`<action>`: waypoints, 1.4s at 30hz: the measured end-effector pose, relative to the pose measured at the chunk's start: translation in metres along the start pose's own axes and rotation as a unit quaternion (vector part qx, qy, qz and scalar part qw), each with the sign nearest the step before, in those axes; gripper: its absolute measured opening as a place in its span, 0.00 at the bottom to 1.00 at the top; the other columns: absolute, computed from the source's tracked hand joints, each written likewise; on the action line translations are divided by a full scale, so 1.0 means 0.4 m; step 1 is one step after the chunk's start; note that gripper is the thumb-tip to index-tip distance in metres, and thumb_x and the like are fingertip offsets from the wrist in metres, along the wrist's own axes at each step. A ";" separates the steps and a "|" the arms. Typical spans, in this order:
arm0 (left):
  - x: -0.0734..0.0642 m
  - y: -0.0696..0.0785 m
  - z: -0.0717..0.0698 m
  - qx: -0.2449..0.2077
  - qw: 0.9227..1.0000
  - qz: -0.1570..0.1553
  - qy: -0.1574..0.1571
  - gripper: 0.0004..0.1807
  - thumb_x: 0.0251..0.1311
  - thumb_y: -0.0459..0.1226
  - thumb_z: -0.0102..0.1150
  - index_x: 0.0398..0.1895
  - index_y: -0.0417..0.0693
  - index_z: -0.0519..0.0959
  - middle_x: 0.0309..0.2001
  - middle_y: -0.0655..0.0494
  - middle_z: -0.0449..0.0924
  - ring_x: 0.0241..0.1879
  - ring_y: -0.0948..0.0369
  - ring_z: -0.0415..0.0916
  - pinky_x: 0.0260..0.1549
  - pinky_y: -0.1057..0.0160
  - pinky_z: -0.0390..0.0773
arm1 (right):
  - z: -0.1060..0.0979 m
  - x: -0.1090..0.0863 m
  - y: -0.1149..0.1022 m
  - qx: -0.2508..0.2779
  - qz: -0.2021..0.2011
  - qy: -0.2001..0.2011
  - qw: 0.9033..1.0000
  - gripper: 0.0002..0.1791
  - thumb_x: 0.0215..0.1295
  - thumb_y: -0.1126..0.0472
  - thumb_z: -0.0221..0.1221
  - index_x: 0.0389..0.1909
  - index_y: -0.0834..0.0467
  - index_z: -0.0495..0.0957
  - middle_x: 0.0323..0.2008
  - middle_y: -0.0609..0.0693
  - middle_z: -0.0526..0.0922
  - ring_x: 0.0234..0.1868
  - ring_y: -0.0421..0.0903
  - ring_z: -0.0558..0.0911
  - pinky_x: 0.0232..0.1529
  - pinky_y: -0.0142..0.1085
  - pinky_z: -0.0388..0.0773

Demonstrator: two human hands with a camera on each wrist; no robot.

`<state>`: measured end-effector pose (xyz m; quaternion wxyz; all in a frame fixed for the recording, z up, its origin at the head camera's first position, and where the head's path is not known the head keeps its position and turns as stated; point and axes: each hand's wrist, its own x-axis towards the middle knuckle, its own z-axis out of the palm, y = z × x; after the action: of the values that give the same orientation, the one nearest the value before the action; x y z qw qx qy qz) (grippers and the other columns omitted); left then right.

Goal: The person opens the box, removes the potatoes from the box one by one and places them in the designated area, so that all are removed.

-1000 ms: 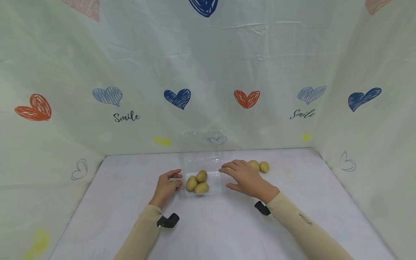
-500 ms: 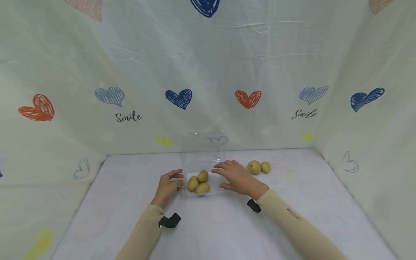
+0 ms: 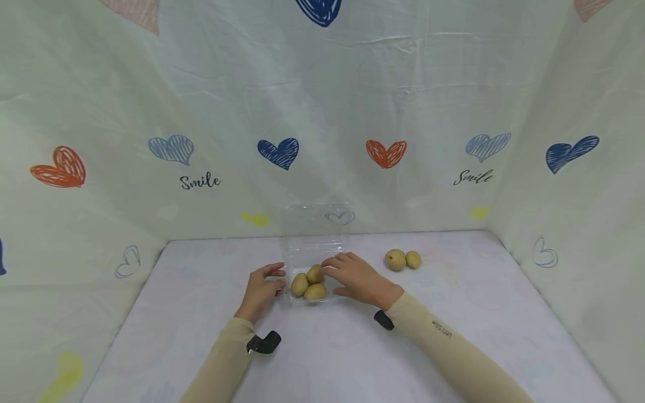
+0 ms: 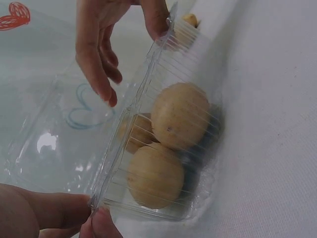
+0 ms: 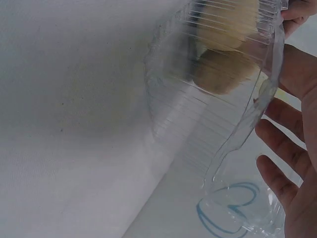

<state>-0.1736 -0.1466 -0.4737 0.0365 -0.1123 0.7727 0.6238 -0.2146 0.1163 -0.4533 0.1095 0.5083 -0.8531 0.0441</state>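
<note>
A clear plastic clamshell container (image 3: 314, 246) stands on the table with its lid raised at the back. In its left half lie three potatoes: one at left (image 3: 299, 285), one in front (image 3: 315, 292) and one behind (image 3: 314, 273). My left hand (image 3: 261, 293) pinches the container's left rim between thumb and finger, clearest in the left wrist view. Over the right side reaches my right hand (image 3: 360, 281), fingers loosely bent and spread; in the right wrist view they pass above the rim (image 5: 265, 104). Its fingertips are right at the rear potato, with nothing gripped.
Two more potatoes, a larger one (image 3: 395, 259) and a smaller one (image 3: 414, 259), lie on the white table (image 3: 453, 313) to the right of the container. A pale curtain (image 3: 322, 101) with printed hearts hangs behind and at the sides.
My right hand has moved left from near the two loose potatoes, over the container's right rim, to the rear potato. The left hand stays at the left rim.
</note>
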 end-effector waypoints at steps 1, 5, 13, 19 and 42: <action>0.000 -0.001 0.000 -0.001 1.000 0.000 0.001 0.26 0.65 0.20 0.57 0.68 0.30 0.76 0.54 0.36 0.80 0.38 0.61 0.78 0.36 0.66 0.82 | 0.001 0.002 -0.002 -0.001 -0.003 -0.001 1.000 0.31 0.57 0.55 0.79 0.61 0.55 0.80 0.61 0.50 0.83 0.62 0.51 0.79 0.67 0.45 0.75; 0.001 -0.004 0.002 -0.002 1.000 0.000 0.005 0.26 0.64 0.20 0.58 0.67 0.30 0.76 0.53 0.36 0.80 0.38 0.61 0.77 0.35 0.67 0.81 | 0.006 0.006 -0.004 0.006 -0.005 -0.021 1.000 0.30 0.58 0.57 0.79 0.61 0.52 0.80 0.62 0.48 0.82 0.64 0.49 0.79 0.68 0.44 0.75; 0.000 -0.006 0.003 -0.002 1.000 0.000 0.009 0.26 0.63 0.20 0.57 0.67 0.30 0.77 0.53 0.35 0.80 0.38 0.61 0.78 0.34 0.68 0.81 | 0.017 0.015 0.007 0.040 -0.019 -0.034 0.998 0.31 0.57 0.61 0.79 0.62 0.50 0.81 0.63 0.46 0.82 0.65 0.48 0.78 0.67 0.45 0.75; -0.001 -0.002 0.004 -0.003 1.000 -0.004 0.009 0.26 0.64 0.20 0.58 0.67 0.30 0.77 0.53 0.35 0.80 0.38 0.61 0.78 0.33 0.69 0.81 | 0.013 0.025 0.013 0.056 -0.051 -0.032 0.997 0.30 0.55 0.63 0.79 0.60 0.51 0.83 0.61 0.45 0.83 0.63 0.47 0.79 0.66 0.43 0.77; 0.002 0.000 0.002 -0.011 1.000 -0.003 0.011 0.26 0.63 0.19 0.57 0.66 0.29 0.77 0.51 0.37 0.80 0.36 0.62 0.77 0.32 0.70 0.80 | 0.019 0.059 0.015 0.050 -0.093 -0.058 0.993 0.24 0.55 0.60 0.79 0.54 0.46 0.90 0.50 0.38 0.89 0.58 0.43 0.80 0.62 0.36 0.77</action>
<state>-0.1746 -0.1458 -0.4741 0.0285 -0.1222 0.7655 0.6311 -0.2317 0.0976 -0.4551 0.0376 0.5922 -0.8036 0.0466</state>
